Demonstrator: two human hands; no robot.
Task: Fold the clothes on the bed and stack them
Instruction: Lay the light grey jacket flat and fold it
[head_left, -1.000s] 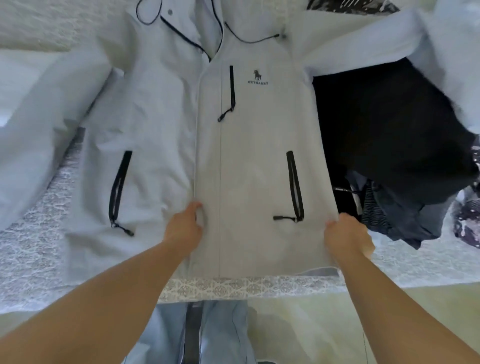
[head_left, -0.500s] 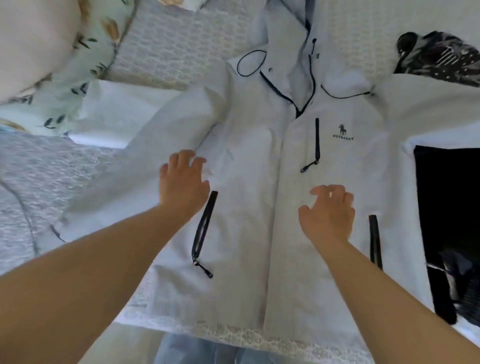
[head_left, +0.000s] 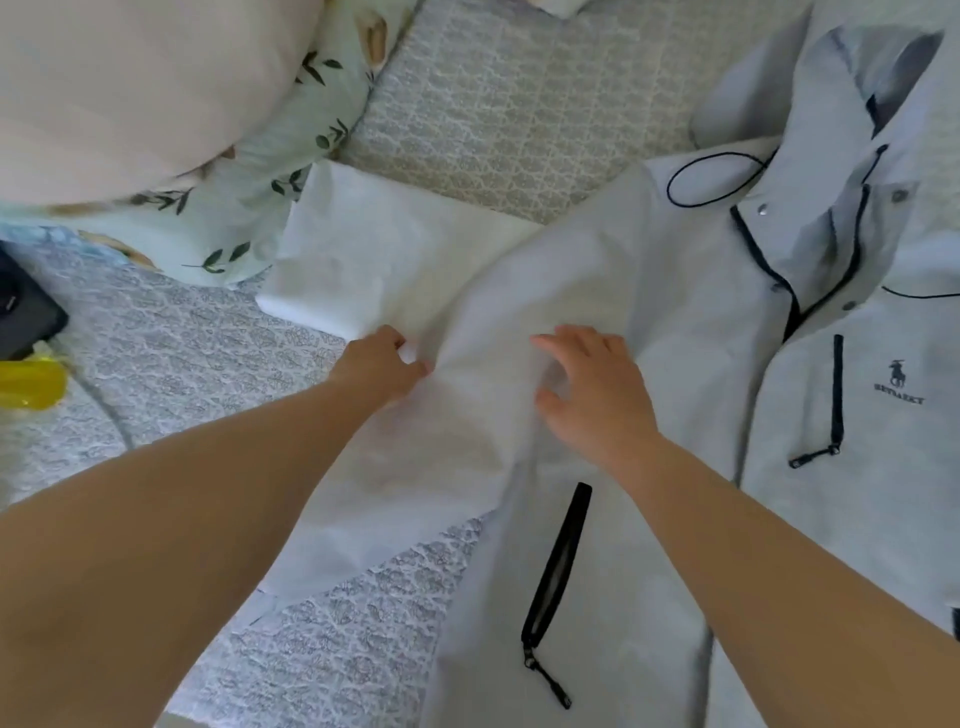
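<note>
One pale hooded jacket (head_left: 675, 322) on the bed (head_left: 171, 358); left hand (head_left: 376, 364) pinches its sleeve (head_left: 415, 447), right hand (head_left: 592, 395) hovers, fingers (head_left: 558, 340) spread.

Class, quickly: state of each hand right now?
Left hand: pinching the jacket sleeve.
Right hand: open, fingers spread on the sleeve.

Open patterned bedspread (head_left: 509, 104) far, between pillow (head_left: 218, 218) and hood (head_left: 852, 104); more bare at near left. Blocked far left by the pillow. Dark device (head_left: 23, 312) and yellow object (head_left: 28, 384) crowding the left edge. Right side wholly covered by jacket (head_left: 701, 322).
</note>
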